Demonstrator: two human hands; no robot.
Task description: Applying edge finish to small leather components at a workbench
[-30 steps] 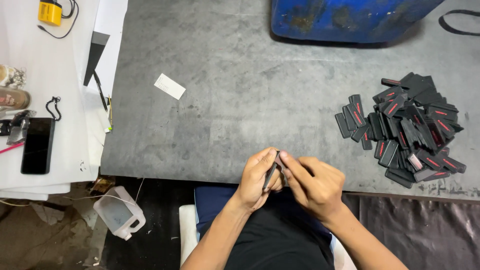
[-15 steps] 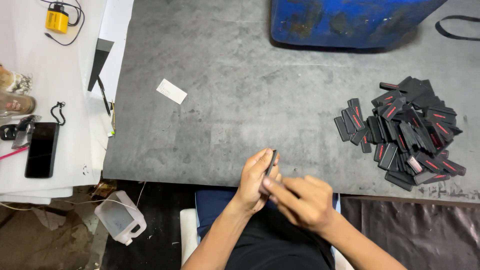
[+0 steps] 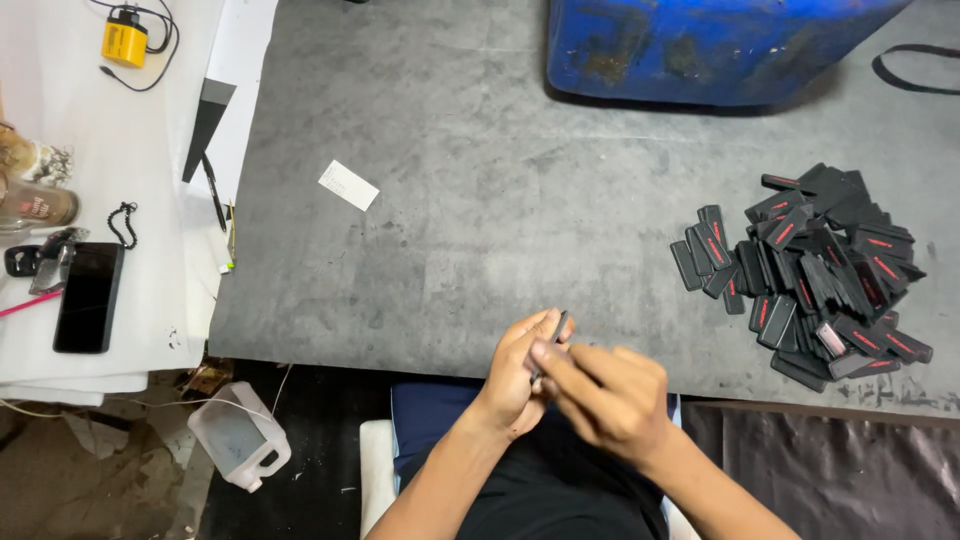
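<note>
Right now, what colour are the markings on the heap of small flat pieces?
Red stripes on black pieces, head view.

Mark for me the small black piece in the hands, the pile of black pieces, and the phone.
small black piece [image 3: 560, 325], head view, its upper end above the fingers.
pile of black pieces [image 3: 815, 270], head view, middle of the heap.
phone [image 3: 88, 297], head view, centre of the dark screen.

The grey tabletop [image 3: 480, 230] carries a heap of black pieces [image 3: 810, 270], a white paper slip [image 3: 348, 185], and a blue tub [image 3: 710, 45].
</note>
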